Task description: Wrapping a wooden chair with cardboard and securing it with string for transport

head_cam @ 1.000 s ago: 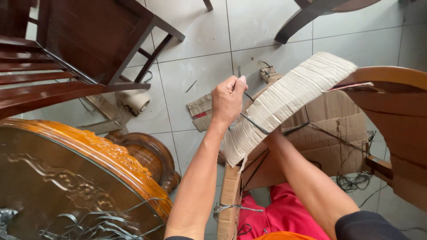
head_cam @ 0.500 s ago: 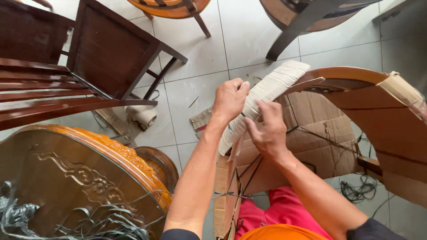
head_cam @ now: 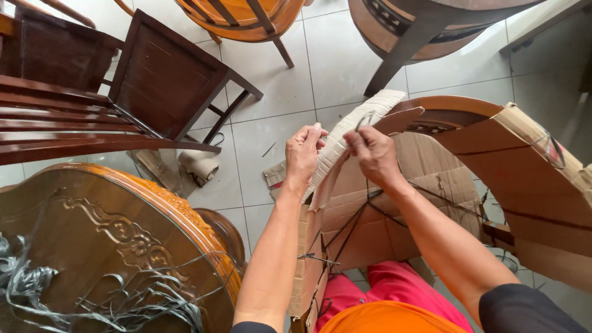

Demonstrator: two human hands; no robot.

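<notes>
Head view: left hand (head_cam: 303,157) has its grip closed on the near edge of the pale corrugated cardboard strip (head_cam: 345,139), which lies over the curved wooden rim (head_cam: 450,108) of a piece of furniture. Right hand (head_cam: 373,154), just beside the left and on the same strip, has its grip pinched shut on a thin dark string (head_cam: 364,120) where it crosses the strip. Risks, as I read it: the strip is only pinned by the two grips, so a loose left hold could let it slide off the curve; too hard a pull on the string could cut into the soft cardboard edge or slip from the fingertips. More string runs slack below the right grip across the brown cardboard wrap (head_cam: 419,185) and could snag. Around: carved round desk (head_cam: 123,234) with grey strapping (head_cam: 37,290) below-left of the grips, dark wooden chair (head_cam: 166,80) up-left, tape roll (head_cam: 200,165) on the tiled floor (head_cam: 277,74) left of the left grip.
</notes>
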